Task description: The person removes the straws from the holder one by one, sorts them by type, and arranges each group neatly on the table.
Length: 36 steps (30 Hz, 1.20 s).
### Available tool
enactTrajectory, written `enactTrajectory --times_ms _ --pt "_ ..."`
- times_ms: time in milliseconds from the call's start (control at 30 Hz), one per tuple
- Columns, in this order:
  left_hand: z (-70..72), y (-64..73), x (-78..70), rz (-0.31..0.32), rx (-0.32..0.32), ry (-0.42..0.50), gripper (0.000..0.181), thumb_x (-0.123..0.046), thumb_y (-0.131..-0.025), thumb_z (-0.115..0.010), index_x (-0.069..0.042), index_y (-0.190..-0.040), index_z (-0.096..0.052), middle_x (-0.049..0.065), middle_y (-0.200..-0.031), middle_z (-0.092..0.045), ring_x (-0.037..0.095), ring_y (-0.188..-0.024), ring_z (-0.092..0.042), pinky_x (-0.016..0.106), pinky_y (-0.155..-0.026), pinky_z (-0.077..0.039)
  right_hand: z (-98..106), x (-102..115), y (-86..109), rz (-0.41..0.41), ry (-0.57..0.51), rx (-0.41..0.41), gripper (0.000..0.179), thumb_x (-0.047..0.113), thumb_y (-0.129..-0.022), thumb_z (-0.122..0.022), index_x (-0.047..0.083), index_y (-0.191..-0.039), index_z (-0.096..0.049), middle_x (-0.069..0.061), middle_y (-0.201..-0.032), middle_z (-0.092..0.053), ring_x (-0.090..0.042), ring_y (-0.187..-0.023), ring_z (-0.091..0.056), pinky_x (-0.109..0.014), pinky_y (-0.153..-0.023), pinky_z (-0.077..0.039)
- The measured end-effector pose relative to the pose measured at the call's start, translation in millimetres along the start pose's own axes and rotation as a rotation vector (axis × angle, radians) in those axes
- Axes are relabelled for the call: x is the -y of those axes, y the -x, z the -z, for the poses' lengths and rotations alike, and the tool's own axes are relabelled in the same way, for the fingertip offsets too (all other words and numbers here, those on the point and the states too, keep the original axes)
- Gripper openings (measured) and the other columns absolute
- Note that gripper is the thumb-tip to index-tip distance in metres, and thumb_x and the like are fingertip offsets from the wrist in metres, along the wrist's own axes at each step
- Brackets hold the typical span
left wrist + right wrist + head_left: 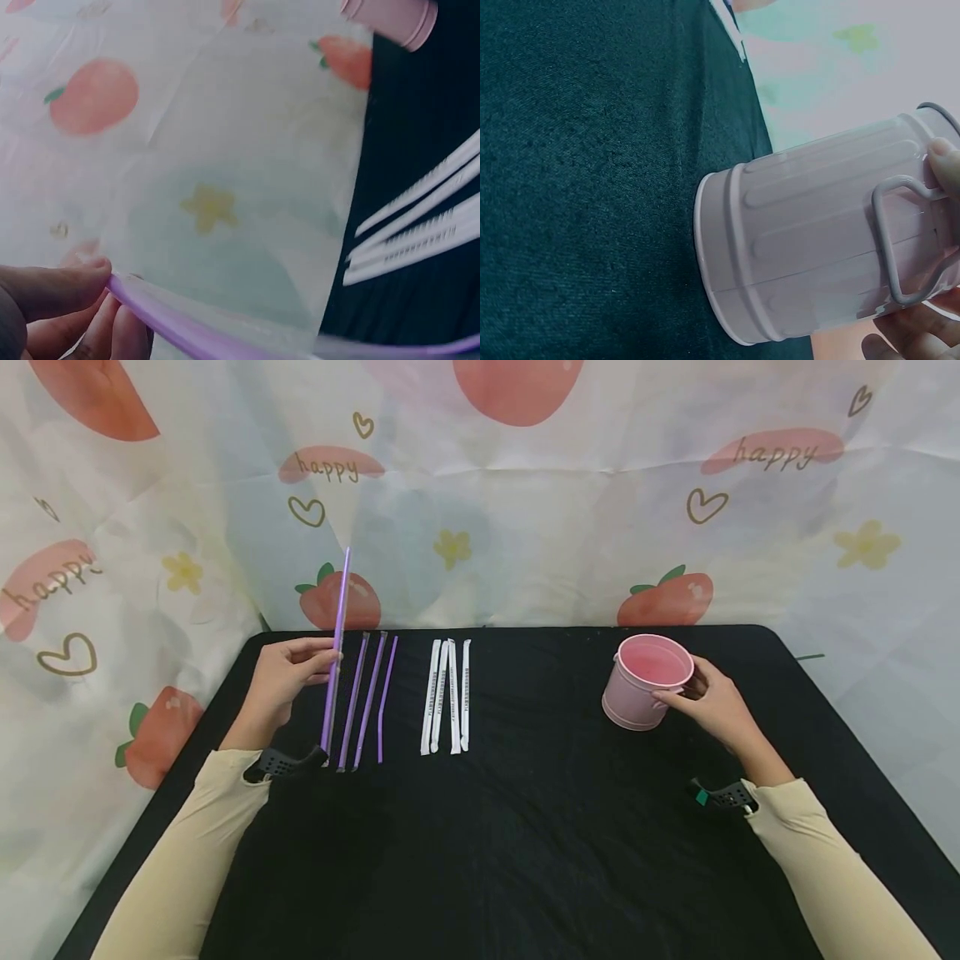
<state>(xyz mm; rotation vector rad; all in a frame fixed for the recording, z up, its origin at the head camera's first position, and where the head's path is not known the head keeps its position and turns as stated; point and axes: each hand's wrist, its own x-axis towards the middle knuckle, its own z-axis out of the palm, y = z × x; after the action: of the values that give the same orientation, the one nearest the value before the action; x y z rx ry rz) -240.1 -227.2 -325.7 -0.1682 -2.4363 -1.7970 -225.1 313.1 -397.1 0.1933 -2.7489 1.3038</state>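
My left hand pinches a purple straw between thumb and fingers, over the left end of a row of straws. The straw stands up on a slant, its top in front of the backdrop. In the left wrist view a strip of clear film runs along the purple straw. At the right, my right hand grips a pink bucket by its side near the rim. Thumb and fingers lie around the bucket beside its wire handle in the right wrist view.
Several purple straws lie side by side on the black cloth, right of my left hand. Beside them are several white paper-wrapped straws. A printed fruit backdrop hangs along the table's far edge.
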Motion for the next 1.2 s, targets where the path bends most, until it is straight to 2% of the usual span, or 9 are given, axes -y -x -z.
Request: enactTrajectory --times_ms 233,400,567,833,1000,1200 --pt "26.8 -1.2 26.6 0.091 -0.030 -0.023 0.044 -0.019 -0.088 -0.066 0.011 -0.119 -0.056 -0.024 -0.077 -0.065 -0.006 -0.071 -0.063 0.012 -0.065 -0.055 0 0 -0.1 -0.002 -0.001 0.002 0.076 0.023 -0.088 -0.067 0.002 -0.146 -0.024 -0.028 -0.140 -0.040 -0.043 -0.121 -0.044 0.004 -0.075 -0.040" --pt "35.0 -4.5 53.9 0.175 -0.011 -0.027 0.046 -0.018 -0.090 -0.063 0.013 -0.122 -0.052 -0.025 -0.074 -0.064 -0.007 -0.070 -0.062 0.012 -0.066 -0.054 0 -1 0.3 -0.004 -0.005 0.001 0.076 0.022 -0.087 -0.067 0.002 -0.147 -0.024 -0.027 -0.141 -0.039 -0.042 -0.122 -0.044 0.004 -0.076 -0.040" --pt "35.5 -9.7 77.4 0.242 -0.002 -0.031 0.048 -0.016 -0.091 -0.062 0.014 -0.127 -0.049 -0.025 -0.073 -0.062 -0.007 -0.069 -0.061 0.011 -0.066 -0.054 0 0 0.0 -0.004 0.000 0.003 0.075 0.023 -0.088 -0.067 0.002 -0.146 -0.025 -0.027 -0.141 -0.040 -0.044 -0.122 -0.044 0.004 -0.076 -0.040" --pt "34.0 -21.3 99.4 0.331 0.007 -0.034 0.048 -0.013 -0.092 -0.060 0.015 -0.129 -0.047 -0.023 -0.069 -0.060 -0.007 -0.066 -0.059 0.011 -0.064 -0.054 1 -2 -1.3 -0.021 0.004 0.008 0.077 0.024 -0.088 -0.067 0.004 -0.147 -0.023 -0.026 -0.142 -0.039 -0.044 -0.124 -0.044 0.003 -0.076 -0.040" --pt "30.5 -25.9 112.0 0.347 -0.012 -0.072 0.048 -0.013 -0.089 -0.063 0.016 -0.126 -0.049 -0.022 -0.067 -0.059 -0.006 -0.063 -0.059 0.012 -0.063 -0.054 1 -2 -1.4 -0.023 0.001 0.009 0.078 0.024 -0.087 -0.067 0.003 -0.147 -0.023 -0.026 -0.142 -0.039 -0.044 -0.123 -0.044 0.003 -0.076 -0.040" --pt "24.8 -30.0 122.0 0.361 -0.075 -0.084 0.044 -0.010 -0.088 -0.065 0.016 -0.121 -0.054 -0.019 -0.065 -0.058 -0.005 -0.060 -0.059 0.013 -0.060 -0.054 1 -2 -1.4 -0.025 0.000 0.010 0.078 0.024 -0.087 -0.068 0.003 -0.147 -0.022 -0.026 -0.142 -0.039 -0.044 -0.124 -0.044 0.003 -0.076 -0.041"
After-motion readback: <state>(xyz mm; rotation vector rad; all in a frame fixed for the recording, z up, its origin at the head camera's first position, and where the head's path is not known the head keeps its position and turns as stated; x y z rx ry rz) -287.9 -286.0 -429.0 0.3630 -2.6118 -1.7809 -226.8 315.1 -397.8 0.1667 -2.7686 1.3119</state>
